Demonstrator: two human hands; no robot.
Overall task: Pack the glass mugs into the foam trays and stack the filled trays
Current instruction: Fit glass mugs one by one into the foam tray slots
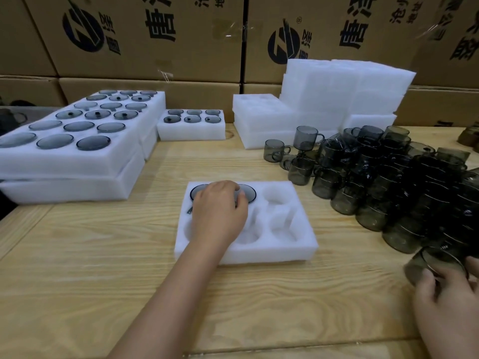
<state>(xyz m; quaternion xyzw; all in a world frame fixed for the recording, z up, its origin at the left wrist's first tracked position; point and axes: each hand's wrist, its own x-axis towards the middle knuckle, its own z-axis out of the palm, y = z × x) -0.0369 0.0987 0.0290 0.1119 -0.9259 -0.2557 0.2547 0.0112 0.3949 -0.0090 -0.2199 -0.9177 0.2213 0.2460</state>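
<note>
Left hand [220, 206] over seated mug [250, 194] in foam tray [259, 252], grip unclear; right hand [445, 294] grips smoky glass mug [420, 265].

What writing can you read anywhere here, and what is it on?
"唐", large black print, on the left box.
"唐" again on the right box.
"®" beside the round logo on the right box.
The other characters on the boxes are cut off or too blurred to read.
No text shows on the trays or mugs.
</note>
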